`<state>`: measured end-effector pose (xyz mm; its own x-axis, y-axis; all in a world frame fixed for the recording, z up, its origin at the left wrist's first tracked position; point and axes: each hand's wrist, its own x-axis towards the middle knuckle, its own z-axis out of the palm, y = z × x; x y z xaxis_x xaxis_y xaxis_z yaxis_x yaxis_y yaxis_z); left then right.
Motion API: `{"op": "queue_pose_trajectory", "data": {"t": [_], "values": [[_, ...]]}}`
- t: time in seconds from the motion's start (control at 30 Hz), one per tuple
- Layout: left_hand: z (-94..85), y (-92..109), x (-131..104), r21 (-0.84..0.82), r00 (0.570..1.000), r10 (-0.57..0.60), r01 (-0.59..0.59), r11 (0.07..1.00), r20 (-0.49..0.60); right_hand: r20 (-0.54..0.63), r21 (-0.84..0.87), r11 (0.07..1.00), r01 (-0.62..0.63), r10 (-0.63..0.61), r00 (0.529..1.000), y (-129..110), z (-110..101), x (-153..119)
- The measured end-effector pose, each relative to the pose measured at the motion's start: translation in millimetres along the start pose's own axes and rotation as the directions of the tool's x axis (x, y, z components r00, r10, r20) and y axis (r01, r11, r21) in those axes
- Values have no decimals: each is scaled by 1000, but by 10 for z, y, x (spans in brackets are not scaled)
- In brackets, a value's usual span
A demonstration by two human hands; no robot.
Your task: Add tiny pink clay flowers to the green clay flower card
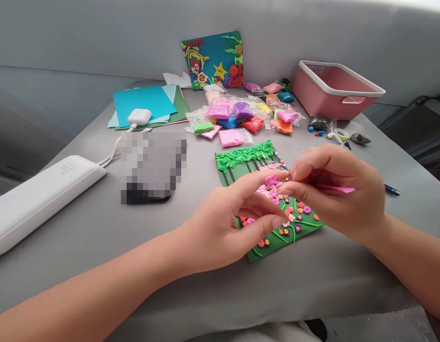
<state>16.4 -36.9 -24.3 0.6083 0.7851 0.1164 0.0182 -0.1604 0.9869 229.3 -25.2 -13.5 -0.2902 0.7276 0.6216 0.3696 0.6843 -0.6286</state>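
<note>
My left hand (234, 221) is over the clay picture, its thumb and index finger apart. A small pink clay flower (272, 180) shows against that index finger, close to the right fingertips; whether it is stuck there, I cannot tell. My right hand (337, 194) is closed in a pinch around a slim pink modelling tool (337, 189), whose flat end sticks out below the palm. Its tip is hidden by the fingers. Beneath both hands lies the green clay picture (257, 255), with leafy tops, dark trunks and several small flowers, partly covered.
Bagged coloured clay (230, 137) lies in a heap behind the picture. Further back are a finished sea picture (213, 57) and a pink basket (327, 92). Coloured sheets (145, 102), a white power bank (49, 199) and a blurred-out object (152, 166) are at left; a pen (392, 190) is at right.
</note>
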Motion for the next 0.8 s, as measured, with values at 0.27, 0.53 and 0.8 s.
{"op": "queue_pose_trajectory", "data": {"t": [0.27, 0.53, 0.8], "values": [[1, -1, -5, 30, 1000, 20, -21, 999, 13, -8, 7, 1000, -2, 2, 1000, 0, 9, 3], [8, -17, -11, 76, 999, 20, -22, 997, 28, -3, -42, 999, -2, 2, 1000, 3, 14, -1], [-4, -3, 11, -162, 995, -100, 100, 982, 7, -69, -46, 997, 56, -59, 996, -9, -17, 27]]}}
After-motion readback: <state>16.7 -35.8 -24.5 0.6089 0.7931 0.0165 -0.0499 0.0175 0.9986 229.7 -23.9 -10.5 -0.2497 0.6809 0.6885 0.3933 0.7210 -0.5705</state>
